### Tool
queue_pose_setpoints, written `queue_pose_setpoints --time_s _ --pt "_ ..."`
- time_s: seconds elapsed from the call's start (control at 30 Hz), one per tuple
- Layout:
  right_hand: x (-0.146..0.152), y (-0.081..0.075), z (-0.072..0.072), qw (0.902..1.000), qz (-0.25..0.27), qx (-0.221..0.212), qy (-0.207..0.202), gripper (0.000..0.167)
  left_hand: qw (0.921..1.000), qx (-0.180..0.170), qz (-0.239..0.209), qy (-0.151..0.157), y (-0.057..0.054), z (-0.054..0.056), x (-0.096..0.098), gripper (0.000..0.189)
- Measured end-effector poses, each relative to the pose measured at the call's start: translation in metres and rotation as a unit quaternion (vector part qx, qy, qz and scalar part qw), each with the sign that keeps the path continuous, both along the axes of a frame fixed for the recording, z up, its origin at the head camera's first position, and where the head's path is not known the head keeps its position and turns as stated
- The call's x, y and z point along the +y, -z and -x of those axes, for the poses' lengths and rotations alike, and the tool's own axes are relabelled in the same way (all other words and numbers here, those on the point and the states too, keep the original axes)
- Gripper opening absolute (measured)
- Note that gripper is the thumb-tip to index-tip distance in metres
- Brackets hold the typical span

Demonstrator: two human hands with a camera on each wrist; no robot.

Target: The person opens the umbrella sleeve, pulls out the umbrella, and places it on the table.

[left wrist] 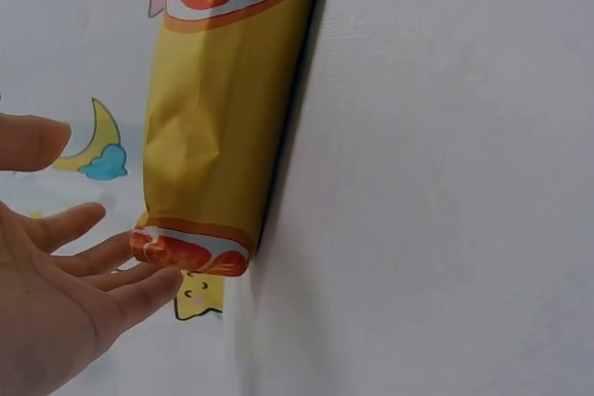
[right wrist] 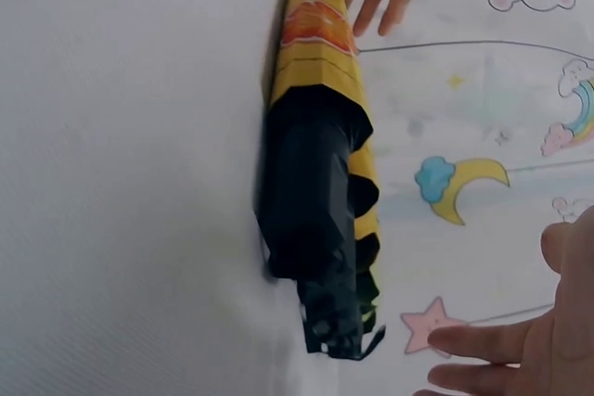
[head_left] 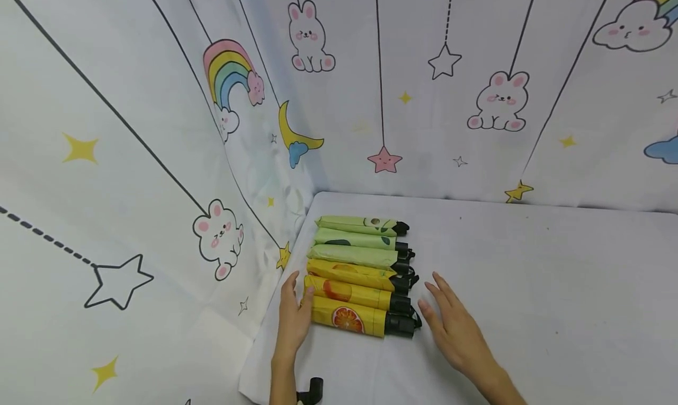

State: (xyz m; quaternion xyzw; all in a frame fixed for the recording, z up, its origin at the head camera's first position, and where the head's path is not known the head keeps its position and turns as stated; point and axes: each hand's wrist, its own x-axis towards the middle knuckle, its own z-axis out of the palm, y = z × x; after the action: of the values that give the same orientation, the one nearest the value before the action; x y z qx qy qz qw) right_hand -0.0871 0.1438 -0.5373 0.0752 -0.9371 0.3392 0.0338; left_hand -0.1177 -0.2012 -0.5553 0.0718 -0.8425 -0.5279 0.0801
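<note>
Folded umbrellas lie side by side in a row on the white table, black handles to the right. The three nearest have yellow sleeves; the front yellow umbrella point(head_left: 348, 317) shows an orange slice print. Behind them lie three green ones, the farthest green umbrella point(head_left: 355, 223) with an avocado print. My left hand point(head_left: 295, 316) is at the sleeve ends of the nearer yellow umbrellas, fingers loosely extended; in the left wrist view its fingertips are at the sleeve's end, and whether they touch is unclear. Right of the handles, my right hand point(head_left: 452, 328) is held apart from them with fingers spread.
The white table point(head_left: 529, 287) extends to the right of the umbrellas. A printed cloth with rabbits and stars point(head_left: 413, 116) hangs behind and along the left side. A small black object point(head_left: 315, 388) shows at the bottom edge beside my left forearm.
</note>
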Motion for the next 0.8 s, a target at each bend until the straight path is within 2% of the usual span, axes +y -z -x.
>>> queue_pose_setpoints --time_s 0.23,0.4,0.8 --pt "-0.009 0.006 -0.006 0.9998 0.021 0.008 0.003 0.064 0.9987 0.026 -0.033 -0.028 0.010 -0.005 0.002 0.054" --pt "-0.017 0.010 -0.007 0.9993 0.032 0.015 0.010 0.064 0.9971 0.028 -0.053 -0.048 0.015 -0.005 0.003 0.046" --pt "-0.025 0.017 -0.002 0.9988 0.028 -0.017 0.036 0.054 0.9925 0.021 -0.095 -0.074 0.017 -0.003 0.004 0.041"
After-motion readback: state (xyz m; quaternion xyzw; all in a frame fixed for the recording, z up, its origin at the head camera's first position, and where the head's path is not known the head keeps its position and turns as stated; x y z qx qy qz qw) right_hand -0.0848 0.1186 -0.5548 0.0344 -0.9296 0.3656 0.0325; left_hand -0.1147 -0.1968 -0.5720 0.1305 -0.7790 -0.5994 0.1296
